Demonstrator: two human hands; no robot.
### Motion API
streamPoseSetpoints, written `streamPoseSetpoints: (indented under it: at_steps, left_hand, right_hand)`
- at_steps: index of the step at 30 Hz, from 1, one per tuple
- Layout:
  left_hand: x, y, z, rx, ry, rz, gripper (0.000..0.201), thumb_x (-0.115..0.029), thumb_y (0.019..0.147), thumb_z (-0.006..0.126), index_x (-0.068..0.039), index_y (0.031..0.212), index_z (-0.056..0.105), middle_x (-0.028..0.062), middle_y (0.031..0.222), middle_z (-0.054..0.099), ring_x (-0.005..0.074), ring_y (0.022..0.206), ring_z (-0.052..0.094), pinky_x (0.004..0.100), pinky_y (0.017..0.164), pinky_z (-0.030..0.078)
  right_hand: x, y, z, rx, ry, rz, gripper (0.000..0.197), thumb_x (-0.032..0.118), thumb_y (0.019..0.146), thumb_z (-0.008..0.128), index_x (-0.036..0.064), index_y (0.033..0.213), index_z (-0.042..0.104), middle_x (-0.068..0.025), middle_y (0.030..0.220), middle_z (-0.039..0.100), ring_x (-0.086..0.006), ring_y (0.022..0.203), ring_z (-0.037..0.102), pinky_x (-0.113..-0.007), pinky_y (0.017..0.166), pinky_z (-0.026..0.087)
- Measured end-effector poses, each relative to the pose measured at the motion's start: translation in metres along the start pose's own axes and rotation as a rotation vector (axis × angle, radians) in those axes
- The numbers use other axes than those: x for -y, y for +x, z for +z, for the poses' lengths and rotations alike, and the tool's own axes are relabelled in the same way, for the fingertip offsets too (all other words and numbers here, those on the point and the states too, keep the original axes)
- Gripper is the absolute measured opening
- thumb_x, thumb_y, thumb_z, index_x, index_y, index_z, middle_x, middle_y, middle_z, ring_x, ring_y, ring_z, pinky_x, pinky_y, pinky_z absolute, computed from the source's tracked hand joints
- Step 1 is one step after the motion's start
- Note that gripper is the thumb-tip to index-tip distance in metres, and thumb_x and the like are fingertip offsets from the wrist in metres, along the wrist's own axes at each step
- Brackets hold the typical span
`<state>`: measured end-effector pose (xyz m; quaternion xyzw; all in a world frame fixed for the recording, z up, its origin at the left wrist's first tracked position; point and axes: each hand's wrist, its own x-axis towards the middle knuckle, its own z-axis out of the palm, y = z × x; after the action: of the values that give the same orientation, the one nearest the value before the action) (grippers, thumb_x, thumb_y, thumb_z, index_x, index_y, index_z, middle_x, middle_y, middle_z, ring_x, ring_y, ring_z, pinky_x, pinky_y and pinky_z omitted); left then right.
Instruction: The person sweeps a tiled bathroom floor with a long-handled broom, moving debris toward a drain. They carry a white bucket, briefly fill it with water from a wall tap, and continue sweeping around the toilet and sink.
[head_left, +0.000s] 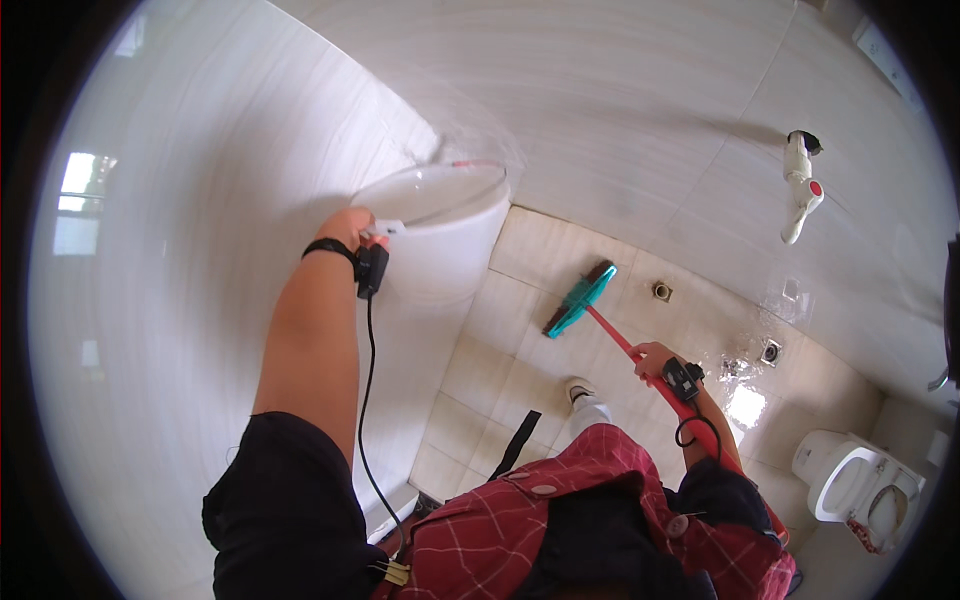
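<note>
My left hand [352, 228] is closed on the near left rim of a large white bucket [435, 250], where a white tab sticks out. The bucket is beside the left wall, in the corner, with its thin wire handle lying across the mouth; whether its base touches the floor I cannot tell. Lower right, my right hand [653, 358] wraps round the red handle of a scrubbing broom [610, 328]. The broom's teal head [582, 299] with dark bristles lies on the tiled floor, to the right of the bucket. Its handle runs back along my right forearm.
A white tap with a red mark [803, 188] juts from the right wall. Two floor drains [662, 291] sit in the beige tiles [490, 370], which shine wet near the right one. A toilet [850, 480] stands at the far right. My shoe [578, 388] is below the broom head.
</note>
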<state>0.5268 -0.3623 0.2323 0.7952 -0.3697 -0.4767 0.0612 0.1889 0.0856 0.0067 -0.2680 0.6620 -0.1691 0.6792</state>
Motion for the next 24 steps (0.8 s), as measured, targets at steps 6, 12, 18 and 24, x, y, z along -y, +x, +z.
streamPoseSetpoints:
  at_steps: [6, 12, 18, 24]
  left_hand:
    - [0.061, 0.027, 0.014, 0.015, 0.038, -0.074, 0.024, 0.001, 0.077, 0.043, 0.01, 0.098, 0.051, 0.0269, 0.076, 0.059, 0.0289, 0.056, 0.063, 0.0316, 0.039, 0.046]
    - [0.165, 0.025, 0.0, 0.073, -0.019, 0.012, 0.013, -0.007, 0.076, 0.05, 0.005, 0.078, 0.053, 0.0223, 0.071, 0.06, 0.0352, 0.054, 0.063, 0.0354, 0.039, 0.049]
    - [0.264, -0.027, -0.038, -0.024, -0.237, -0.183, 0.009, 0.0, 0.076, 0.048, 0.007, 0.075, 0.053, 0.0232, 0.077, 0.059, 0.0394, 0.062, 0.064, 0.0372, 0.05, 0.056]
    - [0.306, -0.054, -0.038, -0.101, -0.349, -0.216, 0.011, 0.002, 0.073, 0.05, 0.012, 0.074, 0.053, 0.0264, 0.074, 0.059, 0.0411, 0.062, 0.064, 0.0417, 0.051, 0.058]
  right_hand:
    - [0.003, -0.001, 0.0, -0.049, -0.015, -0.003, 0.053, 0.002, 0.069, 0.059, -0.0038, 0.121, 0.051, -0.0125, 0.065, 0.06, -0.0181, 0.047, 0.057, -0.03, 0.042, 0.047]
    - [0.051, -0.025, -0.004, 0.038, -0.102, -0.087, 0.061, 0.003, 0.069, 0.058, -0.0044, 0.128, 0.045, -0.0136, 0.063, 0.06, -0.0191, 0.045, 0.058, -0.031, 0.042, 0.047]
    - [0.164, 0.013, -0.008, 0.002, -0.816, -0.49, 0.047, 0.012, 0.067, 0.057, -0.0006, 0.111, 0.056, -0.0231, 0.109, 0.059, -0.0362, 0.103, 0.056, -0.042, 0.089, 0.045]
    - [0.248, 0.071, -0.053, 0.021, -0.609, -0.293, 0.047, 0.003, 0.067, 0.055, -0.0024, 0.113, 0.057, -0.0156, 0.074, 0.062, -0.0245, 0.055, 0.061, -0.036, 0.046, 0.049]
